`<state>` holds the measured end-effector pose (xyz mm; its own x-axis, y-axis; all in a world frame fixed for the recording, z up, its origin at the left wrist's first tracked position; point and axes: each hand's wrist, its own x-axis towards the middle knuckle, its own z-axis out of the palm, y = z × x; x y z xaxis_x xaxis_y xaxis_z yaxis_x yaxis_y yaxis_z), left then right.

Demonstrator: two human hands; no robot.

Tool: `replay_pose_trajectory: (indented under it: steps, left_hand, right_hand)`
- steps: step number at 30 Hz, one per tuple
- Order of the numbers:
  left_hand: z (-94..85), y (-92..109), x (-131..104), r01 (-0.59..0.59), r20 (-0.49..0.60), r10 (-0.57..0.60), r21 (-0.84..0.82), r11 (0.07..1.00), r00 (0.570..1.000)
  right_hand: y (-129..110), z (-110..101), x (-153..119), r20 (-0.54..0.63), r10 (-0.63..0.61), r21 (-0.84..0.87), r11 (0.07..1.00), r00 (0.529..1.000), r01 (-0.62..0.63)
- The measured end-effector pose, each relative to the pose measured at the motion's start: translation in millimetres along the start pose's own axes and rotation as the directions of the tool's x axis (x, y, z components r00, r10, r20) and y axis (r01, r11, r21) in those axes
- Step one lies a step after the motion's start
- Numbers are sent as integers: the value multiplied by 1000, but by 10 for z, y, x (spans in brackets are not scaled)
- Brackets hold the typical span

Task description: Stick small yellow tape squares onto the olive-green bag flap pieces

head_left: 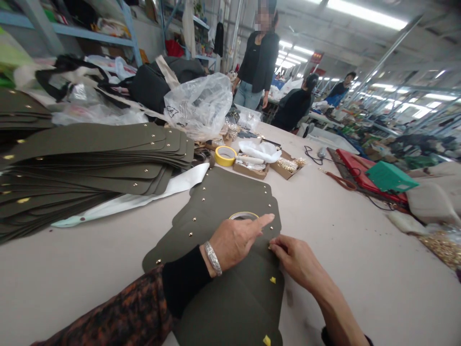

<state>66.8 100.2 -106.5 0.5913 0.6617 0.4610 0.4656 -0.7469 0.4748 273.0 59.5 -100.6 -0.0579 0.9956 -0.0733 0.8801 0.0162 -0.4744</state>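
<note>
A dark olive panel (230,192) with gold studs along its edges lies flat on the table. Over its middle, my left hand (234,242) is closed on a roll of yellow tape (245,214), whose near half it covers. The index finger of that hand stretches out towards the panel's right edge. At that edge my right hand (295,257) pinches a tiny piece of yellow tape (269,247), mostly hidden by the fingertips. Nearer to me, two more bits of yellow tape (272,280) sit along the same edge.
Stacked olive panels (144,158) fill the left side, with a white strip (173,185) beside them. Behind lie another yellow tape roll (225,156), small boxes of parts (287,166) and a clear plastic bag (200,103). Rightward are a green box (391,177) and red board (355,170). A person (255,62) stands beyond.
</note>
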Motion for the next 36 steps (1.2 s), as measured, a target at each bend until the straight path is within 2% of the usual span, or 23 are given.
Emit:
replay_pose_trajectory:
  steps: [3, 5, 7, 9, 16, 20, 22, 24, 26, 27, 30, 33, 36]
  left_hand:
    - [31, 27, -12, -24, 10, 25, -42, 999, 1000]
    - [61, 55, -17, -26, 15, 26, -47, 999, 1000]
    - [89, 82, -20, -29, 17, 30, -44, 999, 999]
    - [110, 104, -25, -43, 23, 44, -45, 998, 999]
    - [91, 135, -32, -37, 121, 48, -93, 995, 992]
    - [85, 142, 3, 13, 139, -9, -29, 999, 990]
    - [99, 145, 21, 17, 133, -18, 12, 1000, 991]
    - [124, 147, 31, 5, 113, -11, 45, 999, 994]
    - [153, 147, 27, -12, 70, 9, 49, 999, 998]
    - [168, 145, 21, -21, 41, 19, 42, 999, 999]
    - [203, 125, -3, -28, 4, 28, 61, 998, 1000]
    - [224, 89, -18, -20, 95, 0, 211, 977, 996]
    - [235, 67, -21, -31, 217, -40, 315, 949, 975]
  right_hand:
    - [-81, -5, -117, -241, -93, 181, 974, 966, 139]
    - [-134, 3, -155, -329, -227, 173, 940, 917, 295]
    - [-171, 14, -167, -345, -364, 96, 903, 865, 418]
    - [-185, 27, -164, -334, -449, 24, 875, 829, 483]
    - [-135, 133, -125, -397, -517, -138, 851, 759, 507]
    - [-141, 189, -139, -452, -441, -103, 889, 775, 446]
    - [-181, 189, -157, -470, -352, -40, 924, 809, 379]
    - [-228, 169, -163, -455, -205, 100, 955, 867, 279]
    - [-242, 139, -134, -384, -17, 294, 945, 923, 140]
    - [-222, 123, -104, -342, 75, 384, 921, 937, 66]
    - [-50, 77, 39, -199, 266, 581, 807, 943, -105]
    - [182, 51, 193, -31, 303, 666, 717, 953, -206]
    - [306, 55, 296, 19, 280, 594, 769, 960, -236]
